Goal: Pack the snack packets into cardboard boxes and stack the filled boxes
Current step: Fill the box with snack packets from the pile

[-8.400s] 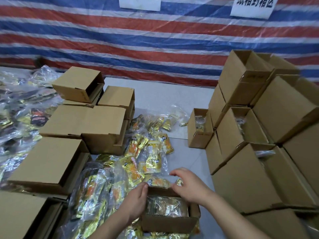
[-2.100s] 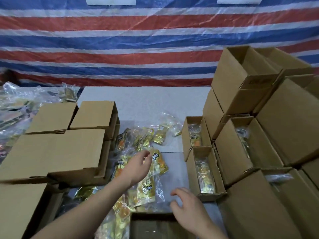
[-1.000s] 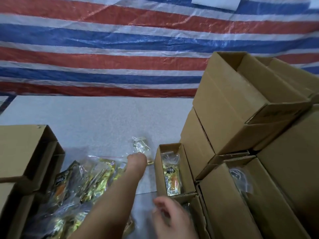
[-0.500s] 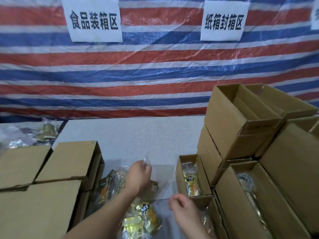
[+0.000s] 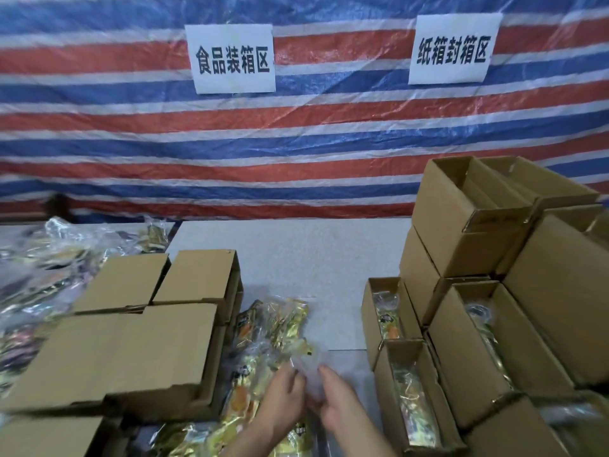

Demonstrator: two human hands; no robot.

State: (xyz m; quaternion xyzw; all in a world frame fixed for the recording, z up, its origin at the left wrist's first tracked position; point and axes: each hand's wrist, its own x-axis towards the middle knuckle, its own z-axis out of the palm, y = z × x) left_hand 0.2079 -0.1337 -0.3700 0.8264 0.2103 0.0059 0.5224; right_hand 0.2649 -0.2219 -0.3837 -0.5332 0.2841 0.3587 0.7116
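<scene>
Both hands meet low in the middle over a heap of gold and orange snack packets (image 5: 270,328). My left hand (image 5: 283,395) and my right hand (image 5: 336,399) together grip a clear plastic snack packet (image 5: 308,364) held between them above the heap. To the right stand two small open cardboard boxes, the nearer box (image 5: 385,390) and the farther box (image 5: 369,311), each with packets lying inside. Further right, larger open boxes (image 5: 461,354) with packets inside are stacked against one another.
Closed or empty cardboard boxes (image 5: 138,351) crowd the left side. More bagged snacks (image 5: 49,255) lie at the far left. A tall stack of boxes (image 5: 461,219) fills the right. Grey table (image 5: 296,252) shows in the middle, with a striped tarpaulin and two paper signs behind.
My left hand has drawn back from the far packets toward me, bringing a clear packet. My right hand has come up to meet it, and both now hold the packet.
</scene>
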